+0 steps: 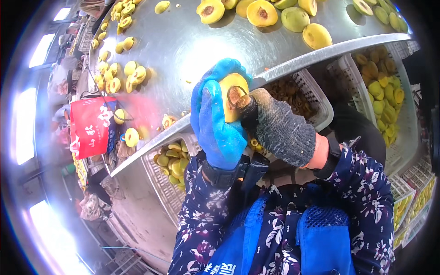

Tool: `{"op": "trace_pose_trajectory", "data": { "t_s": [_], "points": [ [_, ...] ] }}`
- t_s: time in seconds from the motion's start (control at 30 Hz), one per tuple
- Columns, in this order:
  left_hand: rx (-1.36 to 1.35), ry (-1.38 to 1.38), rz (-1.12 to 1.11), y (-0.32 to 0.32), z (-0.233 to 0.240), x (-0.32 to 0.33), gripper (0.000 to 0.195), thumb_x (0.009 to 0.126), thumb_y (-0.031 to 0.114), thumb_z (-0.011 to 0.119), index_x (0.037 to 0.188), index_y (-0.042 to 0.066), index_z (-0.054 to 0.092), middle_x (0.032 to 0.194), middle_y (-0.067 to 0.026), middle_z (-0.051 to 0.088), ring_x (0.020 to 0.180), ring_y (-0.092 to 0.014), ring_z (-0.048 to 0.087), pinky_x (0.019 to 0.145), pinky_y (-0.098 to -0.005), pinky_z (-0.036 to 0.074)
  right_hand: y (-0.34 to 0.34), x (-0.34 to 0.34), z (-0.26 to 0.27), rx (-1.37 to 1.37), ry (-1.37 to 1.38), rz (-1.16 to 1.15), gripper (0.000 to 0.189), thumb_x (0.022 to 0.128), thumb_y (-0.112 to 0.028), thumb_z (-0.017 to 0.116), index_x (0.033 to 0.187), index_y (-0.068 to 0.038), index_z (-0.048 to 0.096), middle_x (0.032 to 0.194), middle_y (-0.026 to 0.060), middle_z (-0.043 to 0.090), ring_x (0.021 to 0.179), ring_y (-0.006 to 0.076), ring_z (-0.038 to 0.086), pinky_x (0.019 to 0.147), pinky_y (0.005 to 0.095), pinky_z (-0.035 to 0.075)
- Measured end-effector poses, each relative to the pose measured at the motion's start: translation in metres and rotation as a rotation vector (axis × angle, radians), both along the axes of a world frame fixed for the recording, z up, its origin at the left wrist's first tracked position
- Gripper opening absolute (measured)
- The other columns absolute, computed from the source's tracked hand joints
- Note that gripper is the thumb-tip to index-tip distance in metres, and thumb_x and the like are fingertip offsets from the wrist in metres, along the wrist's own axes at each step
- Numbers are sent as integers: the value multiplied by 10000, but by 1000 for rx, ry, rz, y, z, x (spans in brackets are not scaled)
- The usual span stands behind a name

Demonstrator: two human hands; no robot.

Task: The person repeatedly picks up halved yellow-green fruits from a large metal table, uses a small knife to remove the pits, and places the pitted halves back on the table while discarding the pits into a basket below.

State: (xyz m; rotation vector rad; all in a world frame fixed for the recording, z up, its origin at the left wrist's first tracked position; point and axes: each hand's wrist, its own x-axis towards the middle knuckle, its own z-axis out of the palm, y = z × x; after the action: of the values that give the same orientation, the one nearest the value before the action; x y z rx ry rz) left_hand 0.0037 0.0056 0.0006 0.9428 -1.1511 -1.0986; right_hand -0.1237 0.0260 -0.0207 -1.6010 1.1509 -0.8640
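My left hand (216, 117), in a blue coated glove, cups a yellow peach half (226, 86) with its cut face turned to the right. In my right hand (285, 129), under a grey knit glove, is a pitting tool with a thin looped blade (229, 97). The loop lies against the brown pit area at the middle of the cut face. Most of the tool's handle is hidden by my fingers. Both hands are just over the near edge of a metal table (168, 44). More peach halves (262, 13) lie on the tabletop beyond them.
Below the table edge stand a crate of pits and scraps (292, 94), a crate of peach halves (388, 99) at right and another crate (165, 192) at left. A red bag (91, 127) sits at the table's left end. People (63, 86) are farther left.
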Motion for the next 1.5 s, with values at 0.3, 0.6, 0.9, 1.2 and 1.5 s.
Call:
{"op": "trace_pose_trajectory", "data": {
  "t_s": [0.3, 0.6, 0.9, 1.2, 1.5],
  "points": [
    [60, -50, 65, 2, -2, -3, 460, 1032, 303, 355, 1256, -57, 532, 1116, -166, 630, 986, -263, 627, 936, -382, 488, 1, -2, 1, 155, 26, 36, 318, 957, -267, 599, 1177, -52, 517, 955, 242, 659, 971, 431, 650, 801, 459, 525],
    [0, 108, 1, -3, -3, -5, 484, 1034, 342, 362, 1249, -55, 537, 1134, -170, 617, 1034, -265, 603, 956, -397, 474, 1, 5, 0, 129, -71, -62, 314, 923, -191, 616, 1186, -55, 512, 999, 243, 656, 1015, 436, 633, 807, 455, 530],
    [35, -2, 5, 3, -1, 0, 477, 1028, 322, 356, 1224, -66, 553, 1101, -183, 636, 997, -270, 622, 930, -385, 486, 10, 1, 2, 93, -67, -8, 278, 880, -105, 623, 1129, -34, 524, 940, 224, 655, 929, 415, 651, 744, 452, 532],
    [0, -153, -41, 5, 1, -4, 500, 1022, 350, 371, 1192, -76, 569, 1095, -196, 642, 956, -280, 639, 890, -387, 512, 11, 0, -2, 168, -221, 30, 333, 863, -106, 680, 1144, -41, 514, 932, 200, 661, 919, 384, 673, 734, 412, 541],
    [282, 100, -337, -1, 8, 11, 377, 967, 270, 570, 1138, -61, 624, 1074, -169, 684, 968, -244, 650, 891, -372, 517, 21, -11, 4, 147, -220, 106, 347, 898, -151, 662, 1177, -20, 504, 917, 188, 664, 841, 344, 686, 675, 397, 535]
  ]
}}
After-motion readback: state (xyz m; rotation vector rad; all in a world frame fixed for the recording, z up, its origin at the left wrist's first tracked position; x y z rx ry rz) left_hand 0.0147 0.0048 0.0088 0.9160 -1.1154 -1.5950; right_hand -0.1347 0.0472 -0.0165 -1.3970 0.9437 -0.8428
